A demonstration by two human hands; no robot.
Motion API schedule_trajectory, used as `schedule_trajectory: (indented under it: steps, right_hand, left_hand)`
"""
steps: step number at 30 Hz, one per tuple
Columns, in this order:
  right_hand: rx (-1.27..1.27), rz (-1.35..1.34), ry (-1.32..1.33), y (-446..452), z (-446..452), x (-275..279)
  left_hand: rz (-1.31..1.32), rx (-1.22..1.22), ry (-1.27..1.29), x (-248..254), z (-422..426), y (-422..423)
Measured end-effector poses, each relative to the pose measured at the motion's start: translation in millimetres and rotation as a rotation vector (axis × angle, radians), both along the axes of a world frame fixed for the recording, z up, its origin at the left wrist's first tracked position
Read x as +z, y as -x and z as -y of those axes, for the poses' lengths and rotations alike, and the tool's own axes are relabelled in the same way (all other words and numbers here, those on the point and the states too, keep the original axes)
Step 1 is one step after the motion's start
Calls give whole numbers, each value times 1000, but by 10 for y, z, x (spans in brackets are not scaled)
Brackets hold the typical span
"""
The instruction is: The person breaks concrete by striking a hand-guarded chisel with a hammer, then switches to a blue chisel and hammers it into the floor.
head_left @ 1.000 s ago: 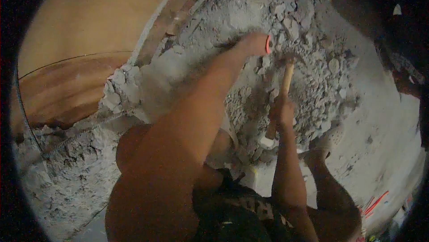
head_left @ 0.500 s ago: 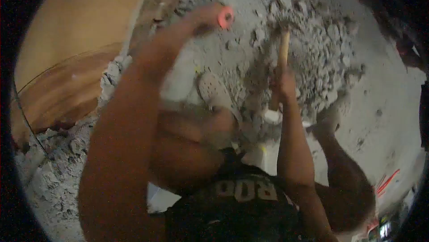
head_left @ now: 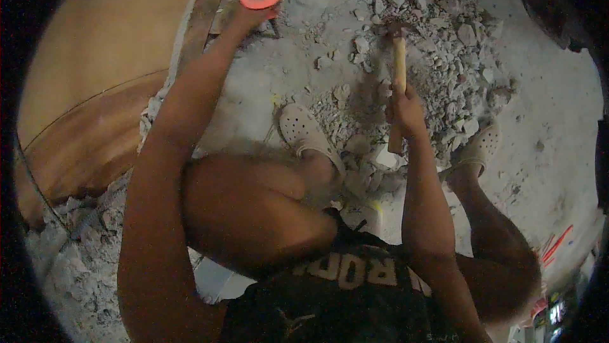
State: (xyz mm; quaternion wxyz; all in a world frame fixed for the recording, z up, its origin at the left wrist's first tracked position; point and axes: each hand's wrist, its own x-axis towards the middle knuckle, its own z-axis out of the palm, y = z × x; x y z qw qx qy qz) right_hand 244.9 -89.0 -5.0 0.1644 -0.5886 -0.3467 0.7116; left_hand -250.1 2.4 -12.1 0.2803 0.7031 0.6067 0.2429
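Note:
At the upper left, my left hand (head_left: 255, 16) is closed around a chisel with a round pink hand guard (head_left: 271, 0). The dark metal end shows in the middle of the guard, and a dark shaft pokes out below the hand. My right hand (head_left: 408, 113) grips a hammer (head_left: 400, 64) by its wooden handle. The hammer's dark head lies farther out, over the broken rubble (head_left: 438, 58), and the handle's butt points back toward me. Whether the head touches the rubble I cannot tell.
My feet in pale clogs (head_left: 299, 126) stand either side of small debris. A white chunk (head_left: 386, 156) lies near the handle's end. Brown wooden board (head_left: 120, 32) fills the left side, with more rubble (head_left: 82, 273) below it. Red marks (head_left: 558, 245) show on the right floor.
My left hand has moved up and left with the chisel, and the pink guard now faces me more fully. My right hand and hammer have stayed nearly in place.

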Motion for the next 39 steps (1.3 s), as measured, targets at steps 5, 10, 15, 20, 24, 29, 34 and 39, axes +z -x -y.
schedule_trajectory:
  steps: [5,10,15,20,24,29,34,39]
  right_hand:
    - [27,-82,-58,-144,40,-287]
    - [23,-155,33,-136,108,-184]
    - [9,-194,188,-187,321,-83]
    - [-5,47,94,-12,536,198]
    - [-103,19,20,-42,759,70]
    - [-204,78,-31,-91,759,440]
    - [-657,-86,-231,130,604,1169]
    - [-655,-38,-333,415,760,1243]
  left_hand:
    - [-32,271,10,609,85,-301]
    - [134,88,262,859,115,-592]
    - [213,-230,173,678,647,-1950]
    - [-46,-479,248,396,1155,-2591]
    - [-121,-523,177,157,1240,-2466]
    - [-58,-438,57,187,1034,-2391]
    - [-26,-122,144,164,658,-2414]
    - [-129,-21,199,-113,417,-2515]
